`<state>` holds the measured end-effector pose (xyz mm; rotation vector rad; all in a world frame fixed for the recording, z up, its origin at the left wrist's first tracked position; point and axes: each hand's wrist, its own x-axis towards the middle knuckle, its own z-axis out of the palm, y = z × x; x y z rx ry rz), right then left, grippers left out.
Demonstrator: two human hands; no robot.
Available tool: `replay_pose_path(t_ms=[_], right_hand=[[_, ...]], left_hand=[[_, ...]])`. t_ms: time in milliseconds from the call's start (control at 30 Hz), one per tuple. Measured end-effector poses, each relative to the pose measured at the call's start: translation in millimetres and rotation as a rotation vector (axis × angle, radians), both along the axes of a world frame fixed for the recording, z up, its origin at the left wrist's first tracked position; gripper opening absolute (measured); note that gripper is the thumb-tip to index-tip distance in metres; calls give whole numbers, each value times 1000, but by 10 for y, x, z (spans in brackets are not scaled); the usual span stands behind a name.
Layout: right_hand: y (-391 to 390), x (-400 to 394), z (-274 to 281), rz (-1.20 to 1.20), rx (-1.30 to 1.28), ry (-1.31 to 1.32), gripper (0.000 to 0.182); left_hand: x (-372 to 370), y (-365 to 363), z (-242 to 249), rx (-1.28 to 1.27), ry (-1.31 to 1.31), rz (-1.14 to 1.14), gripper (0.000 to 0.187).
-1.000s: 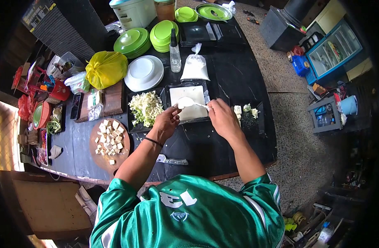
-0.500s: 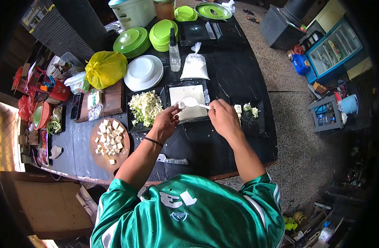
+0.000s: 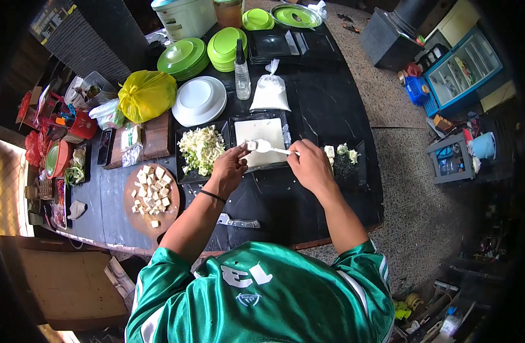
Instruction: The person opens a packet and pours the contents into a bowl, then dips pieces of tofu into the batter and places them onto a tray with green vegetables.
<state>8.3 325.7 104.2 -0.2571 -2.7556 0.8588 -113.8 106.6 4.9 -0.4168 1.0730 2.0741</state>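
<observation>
My left hand pinches a tofu cube between thumb and fingertips. In my right hand is a white spoon, its bowl touching or nearly touching the cube. Both are above a black tray of white batter. Left of it, chopped cabbage is heaped on another dark tray. Past my right hand, a black plate carries a few white pieces with bits of green. More tofu cubes lie on a round wooden board by my left forearm.
A cleaver-like knife lies near the table's front edge. Behind the batter stand a bag of white powder, a clear bottle, white plates and green plates. A yellow bag sits at the left.
The spoon has dipped slightly and its bowl has turned against the tofu cube. My left hand has tilted the cube a little, showing more of its face. Everything else stays put.
</observation>
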Motion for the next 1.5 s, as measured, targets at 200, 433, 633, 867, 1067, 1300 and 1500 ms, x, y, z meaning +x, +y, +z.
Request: replay_pose_path(t_ms=[200, 433, 633, 867, 1067, 1300, 1500], right_hand=[[-15, 7, 46, -62, 43, 58, 10], [-15, 14, 31, -20, 26, 13, 11], [-31, 35, 66, -32, 5, 43, 11], [-24, 23, 45, -24, 38, 31, 10], [-14, -5, 14, -7, 35, 39, 9], [-35, -64, -12, -3, 39, 32, 11], [71, -117, -198, -98, 89, 76, 9]], left_hand=[[8, -20, 14, -14, -6, -12, 17], [18, 16, 21, -23, -1, 8, 15], [17, -8, -7, -17, 10, -51, 21], [14, -2, -93, -4, 11, -40, 21], [32, 25, -9, 16, 30, -18, 14], [51, 10, 19, -25, 60, -55, 17], [47, -29, 55, -11, 0, -28, 15]])
